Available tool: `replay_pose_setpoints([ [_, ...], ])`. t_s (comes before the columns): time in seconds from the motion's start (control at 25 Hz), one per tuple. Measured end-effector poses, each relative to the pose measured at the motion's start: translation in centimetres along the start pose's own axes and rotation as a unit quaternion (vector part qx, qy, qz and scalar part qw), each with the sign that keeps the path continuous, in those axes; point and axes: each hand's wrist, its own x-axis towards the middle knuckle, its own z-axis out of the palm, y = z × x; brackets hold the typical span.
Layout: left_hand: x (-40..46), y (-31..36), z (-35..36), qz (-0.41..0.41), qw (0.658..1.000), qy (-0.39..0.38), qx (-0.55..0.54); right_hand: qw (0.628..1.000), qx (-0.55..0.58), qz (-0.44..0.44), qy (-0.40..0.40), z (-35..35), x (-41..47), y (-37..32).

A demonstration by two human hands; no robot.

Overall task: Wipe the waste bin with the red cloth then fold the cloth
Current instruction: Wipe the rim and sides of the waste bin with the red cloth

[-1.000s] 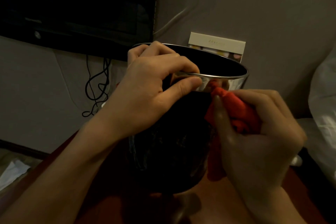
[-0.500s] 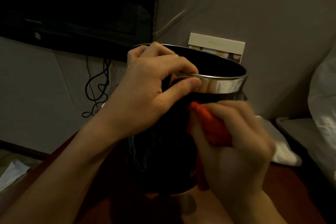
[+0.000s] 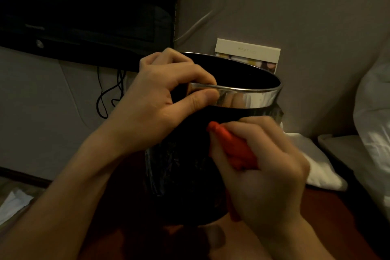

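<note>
A black waste bin (image 3: 185, 175) with a shiny silver rim band (image 3: 249, 99) stands upright in the middle of the view on a reddish-brown surface. My left hand (image 3: 160, 101) grips the near left part of the rim, fingers hooked inside and thumb pressed on the band. My right hand (image 3: 263, 171) holds the bunched red cloth (image 3: 234, 148) and presses it against the bin's dark side just below the band. Part of the cloth hangs down behind my palm.
A dark screen (image 3: 88, 6) hangs on the wall at upper left, with black cables (image 3: 109, 95) below it. A pale card (image 3: 247, 53) leans on the wall behind the bin. White bedding (image 3: 373, 116) lies at right, a white cloth (image 3: 316, 167) beside the bin.
My right hand has carried the red cloth from the rim's right side down and left onto the bin's dark body. My left hand has kept its grip on the rim.
</note>
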Motion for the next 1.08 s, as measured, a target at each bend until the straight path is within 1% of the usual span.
replay_pose_setpoints([
  [0.12, 0.0, 0.1, -0.2, -0.012, 1.000, 0.003, -0.004, 0.999, 0.004, 0.021, 0.041, -1.2, 1.0, 0.7],
  [0.2, -0.1, 0.3, -0.1, -0.013, 1.000, 0.009, 0.003, 1.000, 0.009, 0.023, 0.017, -0.8, 0.6, 0.4],
  [0.28, -0.2, 1.1, 0.5, 0.005, 0.999, 0.010, 0.042, 1.000, 0.000, 0.009, -0.020, 0.4, -0.3, -0.3],
  [0.36, -0.2, 2.0, 1.4, 0.024, 0.997, 0.013, 0.078, 0.999, 0.005, -0.003, -0.031, 0.3, -0.4, -0.4],
  [0.44, -0.1, 2.1, 1.5, 0.010, 0.998, 0.014, 0.067, 1.000, 0.021, 0.010, -0.008, -0.8, 0.5, -0.1],
  [0.56, 0.1, 0.7, 0.3, -0.023, 1.000, 0.010, 0.007, 0.998, -0.003, 0.029, 0.049, -2.5, 2.1, 0.5],
  [0.64, -0.1, 0.1, -0.1, -0.032, 0.999, 0.008, -0.016, 0.997, -0.012, 0.034, 0.061, -2.7, 2.3, 0.8],
  [0.72, 0.0, 0.1, 0.0, -0.034, 0.999, 0.004, -0.015, 0.999, -0.007, 0.031, 0.043, -2.2, 1.9, 0.7],
  [0.8, 0.1, 0.1, 0.1, -0.032, 0.999, 0.005, -0.010, 1.000, -0.001, 0.024, 0.007, -0.8, 0.6, 0.2],
  [0.88, 0.1, 0.0, 0.0, -0.028, 1.000, 0.007, -0.012, 0.999, -0.009, -0.001, -0.035, 0.6, -0.9, -0.5],
  [0.92, 0.0, -0.1, -0.1, -0.027, 0.999, 0.007, -0.015, 0.999, -0.013, -0.012, -0.044, 0.8, -1.1, -0.6],
  [0.96, 0.1, -0.1, 0.0, -0.027, 0.999, 0.007, -0.019, 0.999, -0.016, -0.015, -0.033, 0.5, -0.8, -0.5],
  [1.08, 0.1, 0.0, 0.1, -0.028, 0.999, 0.010, -0.018, 0.998, -0.040, 0.016, 0.053, -1.4, 1.1, 0.8],
])
